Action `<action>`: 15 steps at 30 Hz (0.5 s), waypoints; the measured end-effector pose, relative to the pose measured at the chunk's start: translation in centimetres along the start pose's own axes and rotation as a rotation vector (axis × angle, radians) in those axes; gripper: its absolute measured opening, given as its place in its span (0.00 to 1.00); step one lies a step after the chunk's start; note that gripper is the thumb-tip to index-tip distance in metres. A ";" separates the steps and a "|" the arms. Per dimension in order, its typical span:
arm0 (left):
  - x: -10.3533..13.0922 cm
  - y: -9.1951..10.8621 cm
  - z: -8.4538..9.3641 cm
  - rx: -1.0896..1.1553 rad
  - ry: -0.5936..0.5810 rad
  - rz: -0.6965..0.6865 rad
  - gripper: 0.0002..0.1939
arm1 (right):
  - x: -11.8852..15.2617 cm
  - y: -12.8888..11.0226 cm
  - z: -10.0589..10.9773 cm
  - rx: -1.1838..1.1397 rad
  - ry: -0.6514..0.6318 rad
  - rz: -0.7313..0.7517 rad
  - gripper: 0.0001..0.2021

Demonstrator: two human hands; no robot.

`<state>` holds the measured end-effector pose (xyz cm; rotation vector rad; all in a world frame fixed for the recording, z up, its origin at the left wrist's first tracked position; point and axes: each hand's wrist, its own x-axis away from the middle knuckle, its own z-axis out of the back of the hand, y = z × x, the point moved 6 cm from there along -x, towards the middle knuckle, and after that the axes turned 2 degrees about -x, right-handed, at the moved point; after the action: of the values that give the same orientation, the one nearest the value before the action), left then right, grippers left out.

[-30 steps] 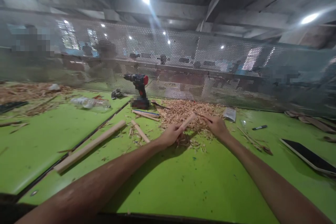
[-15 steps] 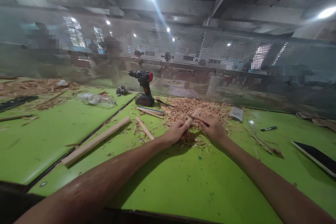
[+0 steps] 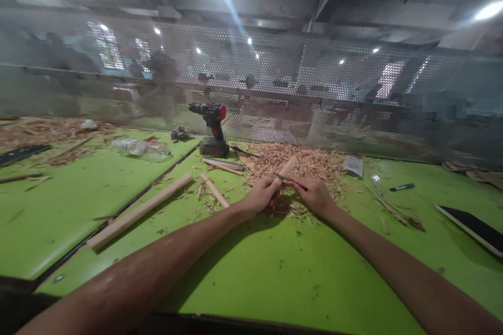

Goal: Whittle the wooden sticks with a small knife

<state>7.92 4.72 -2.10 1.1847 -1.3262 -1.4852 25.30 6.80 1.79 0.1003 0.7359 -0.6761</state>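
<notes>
Down along the stick [image 3: 290, 165] the knife [image 3: 280, 176] has slid since half a second ago, its blade now crossing the wood just beside the left hand [image 3: 259, 196]. Behind everything runs a perforated metal screen [image 3: 267, 89], closing off the far side of the green table [image 3: 255, 277]. A heap of wood shavings [image 3: 322, 162] spreads beyond and beneath the hands, which cover part of its near side. To their left a thick wooden rod [image 3: 141, 212] lies slantwise, and far to the right lies a black-topped tablet [image 3: 471, 227]. A drill [image 3: 214, 121] stands upright near the screen, beside the heap; a clear plastic bottle [image 3: 143, 148] lies to its left. The left fingers are curled closed around the stick's lower part, its upper end pointing away over the shavings. The right hand [image 3: 313, 194] is closed too, thumb and fingers pinching the knife's handle, mostly hiding it. A short piece of wood [image 3: 214, 189] points toward the left forearm [image 3: 188, 243]. At the heap's right edge sits a small packet [image 3: 353, 166]; farther right, a dark pen [image 3: 402, 187].
</notes>
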 end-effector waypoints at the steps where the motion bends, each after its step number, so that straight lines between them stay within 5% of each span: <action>1: 0.1 0.1 0.0 0.000 0.000 0.002 0.25 | 0.0 -0.2 -0.1 -0.001 -0.004 0.006 0.16; 15: 0.3 0.3 0.1 -0.045 0.010 0.004 0.25 | 0.2 0.3 0.1 0.088 -0.036 0.047 0.19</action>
<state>7.78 4.39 -1.80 1.1588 -1.2819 -1.4971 25.61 6.90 1.70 0.1845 0.6670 -0.6640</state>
